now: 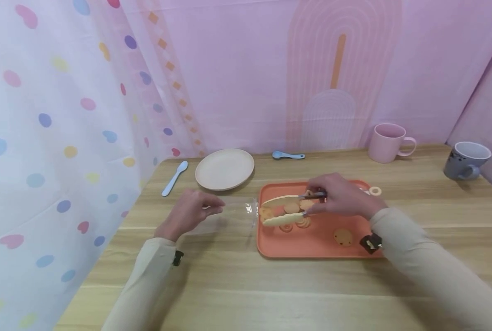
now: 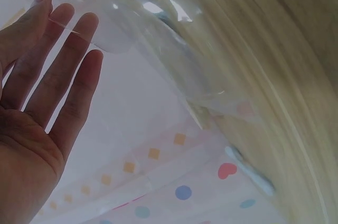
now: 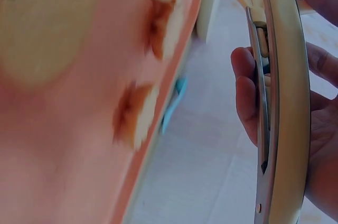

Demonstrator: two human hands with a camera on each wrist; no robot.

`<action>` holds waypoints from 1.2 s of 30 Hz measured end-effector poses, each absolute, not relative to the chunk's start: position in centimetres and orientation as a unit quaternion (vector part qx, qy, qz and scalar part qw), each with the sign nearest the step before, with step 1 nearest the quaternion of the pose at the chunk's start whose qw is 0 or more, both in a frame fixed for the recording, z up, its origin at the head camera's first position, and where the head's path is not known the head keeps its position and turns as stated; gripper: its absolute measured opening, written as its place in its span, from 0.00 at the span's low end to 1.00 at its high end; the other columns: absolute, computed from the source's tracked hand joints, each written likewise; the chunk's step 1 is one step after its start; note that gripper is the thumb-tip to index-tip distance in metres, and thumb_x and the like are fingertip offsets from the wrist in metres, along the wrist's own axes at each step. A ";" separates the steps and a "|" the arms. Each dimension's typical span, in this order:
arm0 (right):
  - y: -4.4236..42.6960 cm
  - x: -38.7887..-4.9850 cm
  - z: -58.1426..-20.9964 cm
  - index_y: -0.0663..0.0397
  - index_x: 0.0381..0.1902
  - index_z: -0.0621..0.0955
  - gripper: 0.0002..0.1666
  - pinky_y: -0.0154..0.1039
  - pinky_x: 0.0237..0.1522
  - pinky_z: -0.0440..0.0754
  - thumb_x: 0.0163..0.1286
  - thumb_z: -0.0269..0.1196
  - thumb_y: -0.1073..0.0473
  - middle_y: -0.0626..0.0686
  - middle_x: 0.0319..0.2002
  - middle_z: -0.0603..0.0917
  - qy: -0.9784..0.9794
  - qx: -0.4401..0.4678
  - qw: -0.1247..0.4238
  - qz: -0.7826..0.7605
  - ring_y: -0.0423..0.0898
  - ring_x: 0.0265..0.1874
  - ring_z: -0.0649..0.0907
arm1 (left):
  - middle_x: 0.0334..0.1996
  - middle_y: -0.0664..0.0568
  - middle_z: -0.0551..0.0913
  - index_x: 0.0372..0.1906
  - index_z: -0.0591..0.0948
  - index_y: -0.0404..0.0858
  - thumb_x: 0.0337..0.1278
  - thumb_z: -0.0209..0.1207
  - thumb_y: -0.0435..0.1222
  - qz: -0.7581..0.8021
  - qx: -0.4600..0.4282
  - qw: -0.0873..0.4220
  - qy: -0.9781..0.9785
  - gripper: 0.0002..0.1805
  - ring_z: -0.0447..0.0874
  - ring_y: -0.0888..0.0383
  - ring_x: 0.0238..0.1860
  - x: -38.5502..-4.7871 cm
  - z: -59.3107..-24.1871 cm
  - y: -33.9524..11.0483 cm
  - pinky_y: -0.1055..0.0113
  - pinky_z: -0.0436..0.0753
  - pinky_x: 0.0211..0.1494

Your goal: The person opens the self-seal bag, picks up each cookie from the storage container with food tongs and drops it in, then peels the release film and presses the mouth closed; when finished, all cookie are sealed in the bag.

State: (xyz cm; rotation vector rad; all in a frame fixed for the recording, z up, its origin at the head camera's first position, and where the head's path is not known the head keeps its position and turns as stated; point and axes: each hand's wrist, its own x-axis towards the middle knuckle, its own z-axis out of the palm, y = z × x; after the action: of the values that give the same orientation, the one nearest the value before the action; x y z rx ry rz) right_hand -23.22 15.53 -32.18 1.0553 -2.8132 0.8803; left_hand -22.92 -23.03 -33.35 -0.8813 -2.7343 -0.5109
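Observation:
My left hand (image 1: 189, 211) pinches the edge of a clear plastic bag (image 1: 238, 212) between thumb and fingertips. The bag stretches right toward the tray's left rim; in the left wrist view its film (image 2: 174, 39) is see-through. My right hand (image 1: 341, 195) grips a pair of tongs (image 1: 285, 219) with cream-coloured ends, reaching left over the orange tray (image 1: 312, 250). The tong ends are spread apart, with cookies (image 1: 291, 208) seen between them; whether they touch any is unclear. In the right wrist view, fingers wrap the tongs' handle (image 3: 290, 102).
On the tray lie a round cookie (image 1: 343, 237), a dark piece (image 1: 369, 243) and ring cookies (image 1: 286, 227). Behind stand a plate (image 1: 225, 169), a light-blue spoon (image 1: 288, 156), a pink mug (image 1: 385, 145) and a grey mug (image 1: 464, 161). Another blue spoon (image 1: 174, 179) lies left.

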 end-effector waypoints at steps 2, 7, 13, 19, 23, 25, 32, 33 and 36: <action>14.7 -23.6 -32.4 0.49 0.29 0.80 0.17 0.32 0.26 0.68 0.57 0.77 0.48 0.51 0.23 0.76 -0.897 0.337 -0.003 0.287 0.40 0.24 0.70 | 0.35 0.50 0.93 0.37 0.91 0.38 0.52 0.72 0.33 -0.179 -0.301 0.111 -0.930 0.07 0.93 0.55 0.38 -23.0 -33.2 -23.0 0.61 0.91 0.43; 12.8 -24.2 -32.5 0.52 0.31 0.81 0.18 0.34 0.26 0.68 0.57 0.76 0.48 0.48 0.24 0.77 -0.897 0.334 -0.007 0.291 0.41 0.24 0.70 | 0.35 0.49 0.93 0.37 0.91 0.37 0.52 0.72 0.32 -0.184 -0.303 0.113 -0.928 0.06 0.93 0.54 0.37 -23.1 -33.1 -23.0 0.61 0.91 0.42; 10.8 -24.6 -32.9 0.51 0.30 0.82 0.19 0.32 0.26 0.68 0.55 0.77 0.44 0.45 0.22 0.76 -0.896 0.338 -0.014 0.288 0.39 0.22 0.69 | 0.34 0.49 0.93 0.36 0.91 0.37 0.52 0.72 0.33 -0.188 -0.302 0.116 -0.927 0.06 0.93 0.55 0.36 -23.2 -33.2 -22.8 0.62 0.91 0.41; 9.1 -24.6 -33.2 0.51 0.28 0.82 0.19 0.30 0.26 0.72 0.55 0.77 0.45 0.46 0.24 0.84 -0.896 0.332 -0.023 0.295 0.37 0.22 0.73 | 0.33 0.50 0.93 0.35 0.91 0.37 0.51 0.72 0.33 -0.185 -0.312 0.129 -0.923 0.06 0.93 0.56 0.34 -23.3 -33.5 -22.5 0.63 0.91 0.39; 7.8 -24.6 -33.5 0.52 0.29 0.80 0.19 0.31 0.27 0.70 0.57 0.75 0.45 0.47 0.23 0.79 -0.902 0.322 -0.037 0.284 0.39 0.23 0.71 | 0.32 0.49 0.92 0.35 0.91 0.37 0.51 0.72 0.32 -0.189 -0.311 0.127 -0.923 0.05 0.93 0.56 0.34 -23.3 -33.5 -22.4 0.63 0.91 0.39; 7.1 -24.5 -33.7 0.50 0.30 0.80 0.19 0.31 0.28 0.72 0.57 0.75 0.44 0.45 0.24 0.79 -0.905 0.314 -0.044 0.283 0.39 0.25 0.72 | 0.32 0.49 0.92 0.35 0.90 0.36 0.51 0.72 0.31 -0.196 -0.312 0.124 -0.921 0.05 0.93 0.55 0.34 -23.4 -33.6 -22.4 0.63 0.91 0.39; 4.8 -24.7 -33.9 0.49 0.26 0.76 0.20 0.32 0.26 0.68 0.59 0.74 0.46 0.46 0.23 0.76 -0.907 0.299 -0.043 0.294 0.41 0.23 0.72 | 0.33 0.47 0.92 0.34 0.90 0.35 0.50 0.72 0.29 -0.231 -0.308 0.109 -0.917 0.05 0.93 0.53 0.36 -23.6 -33.7 -22.3 0.64 0.91 0.39; 4.6 -24.7 -34.0 0.50 0.24 0.74 0.21 0.32 0.24 0.67 0.59 0.74 0.46 0.45 0.22 0.74 -0.907 0.298 -0.045 0.294 0.41 0.22 0.70 | 0.33 0.47 0.92 0.34 0.90 0.35 0.50 0.72 0.29 -0.233 -0.308 0.109 -0.916 0.05 0.93 0.53 0.36 -23.6 -33.7 -22.3 0.65 0.91 0.39; 3.8 -24.8 -34.1 0.50 0.23 0.73 0.24 0.31 0.24 0.66 0.57 0.76 0.45 0.45 0.21 0.73 -0.909 0.295 -0.049 0.290 0.40 0.23 0.70 | 0.33 0.47 0.92 0.35 0.90 0.35 0.51 0.71 0.28 -0.237 -0.304 0.108 -0.916 0.05 0.93 0.53 0.36 -23.6 -33.8 -22.3 0.64 0.91 0.40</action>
State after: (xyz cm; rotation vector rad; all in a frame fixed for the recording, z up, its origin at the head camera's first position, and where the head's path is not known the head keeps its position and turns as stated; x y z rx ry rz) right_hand -24.81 3.79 -34.13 0.9567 -2.9476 0.9412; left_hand -23.58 -22.27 -33.84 -0.8956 -2.6959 -0.6967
